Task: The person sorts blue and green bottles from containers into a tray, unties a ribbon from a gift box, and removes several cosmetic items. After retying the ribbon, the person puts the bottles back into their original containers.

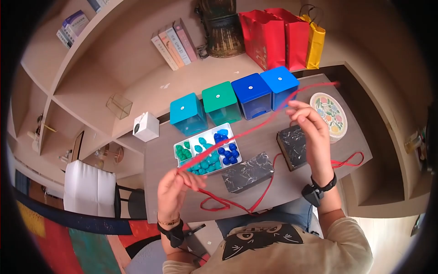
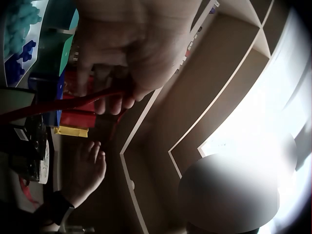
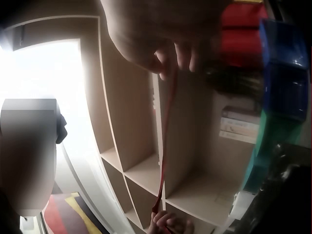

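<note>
A red ribbon stretches slantwise above the table between both hands. My left hand pinches it near the front edge, and in the left wrist view the ribbon runs out from between thumb and fingers. On the other side my right hand is raised and pinches the ribbon, whose free end sticks out past the fingertips. The rest of the ribbon hangs from the left hand and lies in loops on the table. A black marbled box lies between the hands; a second such box is beside the right hand, partly hidden by it.
A white divided tray holds green, teal and blue pieces. Behind it stand teal, green, dark blue and bright blue boxes. At right lies a floral oval item. Red bags stand on the shelf.
</note>
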`<state>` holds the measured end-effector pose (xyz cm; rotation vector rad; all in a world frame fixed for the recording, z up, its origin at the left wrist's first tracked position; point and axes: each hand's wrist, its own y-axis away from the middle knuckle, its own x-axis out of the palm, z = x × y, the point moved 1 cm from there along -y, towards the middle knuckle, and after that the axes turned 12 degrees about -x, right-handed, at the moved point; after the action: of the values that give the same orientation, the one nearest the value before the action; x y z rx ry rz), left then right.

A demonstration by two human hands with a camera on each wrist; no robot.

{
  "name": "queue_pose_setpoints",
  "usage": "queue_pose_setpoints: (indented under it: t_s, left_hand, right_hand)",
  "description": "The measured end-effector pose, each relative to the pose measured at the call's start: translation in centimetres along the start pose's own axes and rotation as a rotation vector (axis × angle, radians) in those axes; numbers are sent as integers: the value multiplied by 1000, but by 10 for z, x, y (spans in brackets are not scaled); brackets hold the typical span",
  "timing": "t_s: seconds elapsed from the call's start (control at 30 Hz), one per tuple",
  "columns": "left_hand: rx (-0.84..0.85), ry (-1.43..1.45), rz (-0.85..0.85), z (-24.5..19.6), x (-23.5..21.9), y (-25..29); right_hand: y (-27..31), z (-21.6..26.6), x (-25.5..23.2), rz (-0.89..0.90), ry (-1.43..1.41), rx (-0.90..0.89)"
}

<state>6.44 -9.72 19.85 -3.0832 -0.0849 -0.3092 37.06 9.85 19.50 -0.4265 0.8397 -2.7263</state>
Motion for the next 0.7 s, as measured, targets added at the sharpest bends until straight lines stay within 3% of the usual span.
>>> queue_pose_setpoints:
  t_s: [0.03,0.07,0.17,0.23,0.3,0.37,0.43,0.5,0.53,0.6,0.7]
  left_hand:
    - [-3,135,-7,-1,-2,-2]
    - [-36,68,-148,-1,2,-7]
    - [-283,98,-121,4,-8,-22]
    - [-355,-95,27,4,5,-37]
    - [-402,-306,158,-1,27,-55]
    - [-230,-479,270,5,44,-74]
    - [-131,-561,338,8,52,-89]
    - [-118,-554,353,9,53,-98]
    - [-253,-491,302,-4,55,-95]
    - [-345,-453,267,-9,37,-91]
    - [-415,-352,148,-7,-1,-76]
  right_hand:
    - [1,-6,-4,-39,-121,130]
    - [4,-9,-4,-95,-114,171]
    - [17,-20,-30,112,-76,316]
    - [26,-11,-15,169,-45,231]
    - [27,6,15,306,179,79]
    - [22,5,42,539,176,-59]
    - [16,-1,64,684,113,-11]
    - [14,-14,74,685,21,85]
    - [10,-13,71,693,100,109]
    - [2,-12,60,711,256,159]
    - [-2,-22,31,496,239,142]
